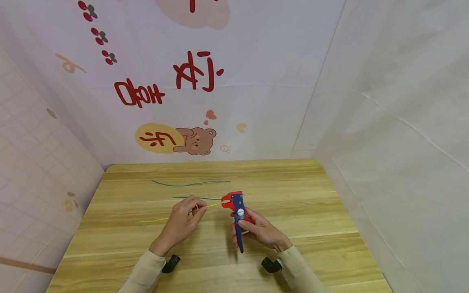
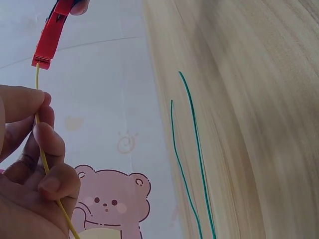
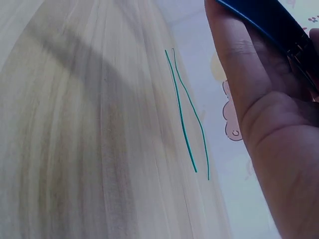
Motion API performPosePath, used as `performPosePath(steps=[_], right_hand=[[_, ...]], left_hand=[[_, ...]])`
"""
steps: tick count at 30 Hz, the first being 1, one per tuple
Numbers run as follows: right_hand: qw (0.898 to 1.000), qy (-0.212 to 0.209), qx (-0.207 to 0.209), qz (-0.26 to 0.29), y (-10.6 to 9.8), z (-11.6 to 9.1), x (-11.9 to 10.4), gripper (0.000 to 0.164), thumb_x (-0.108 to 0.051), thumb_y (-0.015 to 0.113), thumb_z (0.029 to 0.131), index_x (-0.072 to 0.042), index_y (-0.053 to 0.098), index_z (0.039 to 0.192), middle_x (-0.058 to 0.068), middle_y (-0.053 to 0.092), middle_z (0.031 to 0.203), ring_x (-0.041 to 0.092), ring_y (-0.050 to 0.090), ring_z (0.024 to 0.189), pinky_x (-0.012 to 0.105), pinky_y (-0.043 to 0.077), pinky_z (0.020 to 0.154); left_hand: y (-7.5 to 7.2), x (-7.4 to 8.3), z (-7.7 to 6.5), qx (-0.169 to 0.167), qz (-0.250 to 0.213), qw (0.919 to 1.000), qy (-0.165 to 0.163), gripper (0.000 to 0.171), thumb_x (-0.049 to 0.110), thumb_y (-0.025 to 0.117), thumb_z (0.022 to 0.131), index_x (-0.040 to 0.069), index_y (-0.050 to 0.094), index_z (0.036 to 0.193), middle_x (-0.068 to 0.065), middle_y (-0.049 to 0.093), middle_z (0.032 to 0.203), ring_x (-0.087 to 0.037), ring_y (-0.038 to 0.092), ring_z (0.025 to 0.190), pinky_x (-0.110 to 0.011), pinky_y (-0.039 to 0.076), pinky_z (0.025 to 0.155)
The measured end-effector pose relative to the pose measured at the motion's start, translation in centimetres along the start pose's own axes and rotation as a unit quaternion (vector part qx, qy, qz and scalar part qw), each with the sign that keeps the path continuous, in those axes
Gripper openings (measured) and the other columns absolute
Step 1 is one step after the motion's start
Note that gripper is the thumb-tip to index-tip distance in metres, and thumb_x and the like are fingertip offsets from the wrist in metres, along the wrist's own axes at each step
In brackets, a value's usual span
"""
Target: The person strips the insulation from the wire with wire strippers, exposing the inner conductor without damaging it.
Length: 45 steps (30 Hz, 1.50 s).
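Note:
Between thumb and fingertips, my left hand (image 1: 184,216) pinches a yellow wire (image 1: 212,205) close to its right end. The wire's other end trails off to the left. My right hand (image 1: 261,230) grips a wire stripper (image 1: 239,215) with a blue body and red jaws, its head pointing away from me and opening to the left. In the head view the wire's tip is right at the jaws. The left wrist view shows the yellow wire (image 2: 38,77) meeting the red jaw end; whether it is clamped I cannot tell. Only the stripper's blue handle (image 3: 271,17) shows in the right wrist view.
Two green wires lie on the wooden table (image 1: 293,195) beyond my hands: a farther wire (image 1: 190,184) and a nearer wire (image 1: 179,197), partly behind the left hand. White printed walls (image 1: 256,122) enclose the table at the back and sides.

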State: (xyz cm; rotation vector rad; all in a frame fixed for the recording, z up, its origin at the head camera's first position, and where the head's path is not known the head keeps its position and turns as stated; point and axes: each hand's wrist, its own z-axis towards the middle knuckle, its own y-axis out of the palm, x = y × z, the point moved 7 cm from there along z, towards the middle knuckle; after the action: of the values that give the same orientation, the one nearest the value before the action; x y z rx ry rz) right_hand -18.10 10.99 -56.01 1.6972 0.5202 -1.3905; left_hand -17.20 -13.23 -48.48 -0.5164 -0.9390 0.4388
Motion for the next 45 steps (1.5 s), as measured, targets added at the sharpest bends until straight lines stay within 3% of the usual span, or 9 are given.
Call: performPosePath(steps=[16, 24, 27, 32, 40, 45], right_hand=[[0.999, -0.015, 0.016, -0.046, 0.1, 0.3, 0.1, 0.036, -0.018, 0.042, 0.125, -0.002, 0.045, 0.157, 0.006, 0.071, 0.111, 0.018, 0.077, 0.093, 0.044, 0.07, 0.09], [0.998, -0.004, 0.025, -0.054, 0.4, 0.8, 0.5, 0.045, -0.019, 0.045, 0.124, 0.023, 0.044, 0.14, 0.002, 0.071, 0.107, 0.015, 0.076, 0.09, 0.036, 0.069, 0.089], [0.999, -0.007, 0.02, -0.048, 0.6, 0.9, 0.5, 0.042, -0.021, 0.045, 0.124, 0.02, 0.048, 0.134, 0.001, 0.071, 0.106, 0.013, 0.075, 0.089, 0.034, 0.068, 0.088], [0.999, -0.013, 0.009, -0.035, 0.9, 1.1, 0.6, 0.029, -0.023, 0.044, 0.124, 0.003, 0.057, 0.13, 0.0, 0.071, 0.105, 0.012, 0.075, 0.09, 0.034, 0.067, 0.088], [0.999, -0.016, -0.008, -0.028, 1.2, 1.1, 0.6, 0.047, -0.023, 0.04, 0.125, 0.023, 0.039, 0.131, -0.002, 0.076, 0.104, 0.011, 0.08, 0.089, 0.032, 0.068, 0.085], [1.0, -0.012, -0.004, -0.026, 1.2, 1.1, 0.7, 0.051, -0.024, 0.041, 0.125, 0.026, 0.036, 0.131, -0.003, 0.077, 0.101, 0.011, 0.081, 0.086, 0.032, 0.068, 0.083]], left_hand=[[-0.2, 0.7, 0.3, 0.012, 0.002, 0.9998, 0.016, 0.012, -0.001, 0.082, 0.1, 0.011, 0.079, 0.099, 0.007, 0.064, 0.086, 0.001, 0.052, 0.076, -0.023, 0.05, 0.065], [-0.1, 1.2, 0.5, 0.014, 0.001, 0.9995, 0.03, 0.015, -0.002, 0.083, 0.099, 0.012, 0.079, 0.097, 0.007, 0.064, 0.085, 0.0, 0.052, 0.074, -0.022, 0.05, 0.064], [0.0, 1.4, 0.5, 0.015, 0.002, 0.9993, 0.035, 0.015, -0.002, 0.083, 0.099, 0.013, 0.079, 0.097, 0.007, 0.064, 0.085, -0.001, 0.052, 0.073, -0.021, 0.048, 0.064], [0.1, 1.7, 0.6, 0.013, 0.004, 0.9991, 0.04, 0.017, -0.002, 0.083, 0.099, 0.014, 0.079, 0.096, 0.007, 0.063, 0.084, -0.003, 0.052, 0.072, -0.022, 0.048, 0.064], [0.2, 1.9, 0.6, 0.009, 0.01, 0.9993, 0.035, 0.017, -0.001, 0.084, 0.099, 0.015, 0.079, 0.096, 0.008, 0.062, 0.084, -0.004, 0.052, 0.072, -0.022, 0.048, 0.064], [0.4, 1.8, 0.7, -0.001, 0.012, 0.9998, 0.017, 0.014, 0.001, 0.085, 0.099, 0.014, 0.08, 0.097, 0.008, 0.062, 0.085, -0.005, 0.053, 0.073, -0.021, 0.048, 0.064]])
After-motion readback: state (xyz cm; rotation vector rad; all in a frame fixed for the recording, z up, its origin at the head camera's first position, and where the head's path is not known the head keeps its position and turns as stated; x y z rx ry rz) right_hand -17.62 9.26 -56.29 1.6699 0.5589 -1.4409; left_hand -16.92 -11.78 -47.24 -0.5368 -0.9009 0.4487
